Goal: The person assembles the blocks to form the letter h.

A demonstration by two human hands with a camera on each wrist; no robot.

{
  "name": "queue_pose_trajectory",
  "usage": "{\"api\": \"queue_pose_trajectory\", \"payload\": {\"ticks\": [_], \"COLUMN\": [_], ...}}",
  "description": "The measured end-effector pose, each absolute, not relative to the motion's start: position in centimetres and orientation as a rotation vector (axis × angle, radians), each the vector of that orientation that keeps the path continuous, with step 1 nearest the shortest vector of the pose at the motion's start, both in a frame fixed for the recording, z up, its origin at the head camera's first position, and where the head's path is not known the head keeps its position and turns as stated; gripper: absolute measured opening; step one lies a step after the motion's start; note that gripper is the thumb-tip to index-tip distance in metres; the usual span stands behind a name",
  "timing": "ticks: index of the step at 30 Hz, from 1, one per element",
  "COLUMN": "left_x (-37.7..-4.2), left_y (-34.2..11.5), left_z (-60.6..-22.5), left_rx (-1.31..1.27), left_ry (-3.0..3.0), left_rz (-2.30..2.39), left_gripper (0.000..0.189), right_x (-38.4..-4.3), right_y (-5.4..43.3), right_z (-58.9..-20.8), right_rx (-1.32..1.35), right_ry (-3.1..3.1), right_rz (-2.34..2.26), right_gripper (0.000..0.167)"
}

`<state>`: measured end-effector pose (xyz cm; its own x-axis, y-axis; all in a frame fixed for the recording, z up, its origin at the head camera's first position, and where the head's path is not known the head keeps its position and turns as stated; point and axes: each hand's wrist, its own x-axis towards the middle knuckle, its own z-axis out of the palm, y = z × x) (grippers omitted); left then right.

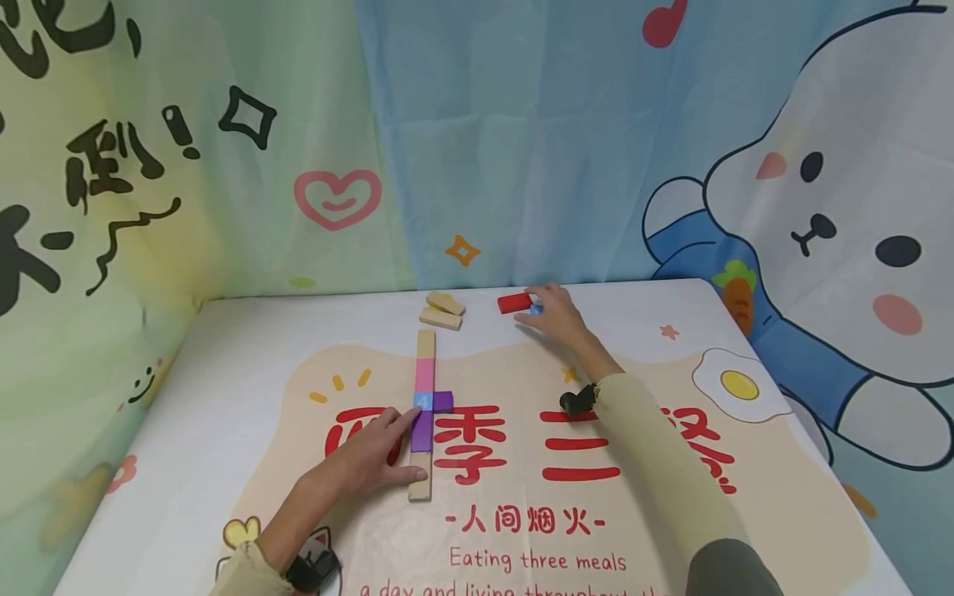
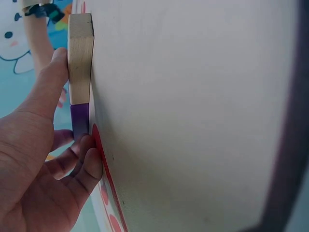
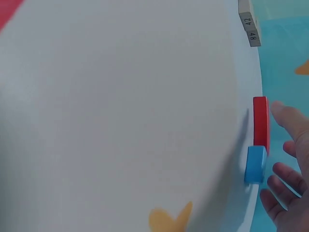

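Observation:
A straight row of blocks lies on the table: a near plain wooden block (image 1: 421, 487), a purple block (image 1: 421, 432), a blue block marked 4 (image 1: 422, 401), a pink block (image 1: 424, 375) and a far plain wooden block (image 1: 426, 343). Another purple block (image 1: 443, 402) sits against the blue one's right side. My left hand (image 1: 365, 455) rests along the row's near end, thumb at the near wooden block and fingers by the purple one. At the back, my right hand (image 1: 557, 314) hovers with spread fingers beside a red block (image 3: 260, 121) and a blue block (image 3: 255, 165), which touch each other.
Two plain wooden blocks (image 1: 441, 318) lie together near the table's back edge, left of the red block; numbers show on their ends in the right wrist view. A printed curtain (image 1: 507, 165) hangs right behind the white table (image 1: 246, 331).

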<state>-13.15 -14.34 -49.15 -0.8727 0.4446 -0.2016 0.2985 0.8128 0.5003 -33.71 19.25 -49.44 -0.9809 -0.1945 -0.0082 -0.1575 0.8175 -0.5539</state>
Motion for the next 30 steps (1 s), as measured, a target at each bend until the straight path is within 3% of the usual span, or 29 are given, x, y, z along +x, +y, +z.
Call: {"api": "queue_pose_trajectory", "payload": {"ticks": [13, 30], "left_x": [-13.2, -13.2], "left_y": [-14.3, -14.5], "left_z": [-49.4, -49.3], "left_rx": [0.577, 0.583], "left_ry": [2.681, 2.69], "left_rz": [0.671, 0.671], "left_gripper": [0.096, 0.097], "right_x": [-34.9, -35.6], "right_y": [18.1, 18.1], "right_z": [-51.0, -51.1], "right_rx": [-0.222, -0.279], "right_ry": [2.952, 2.941], "right_rz": [-0.855, -0.831], "right_gripper": [0.051, 0.05]}}
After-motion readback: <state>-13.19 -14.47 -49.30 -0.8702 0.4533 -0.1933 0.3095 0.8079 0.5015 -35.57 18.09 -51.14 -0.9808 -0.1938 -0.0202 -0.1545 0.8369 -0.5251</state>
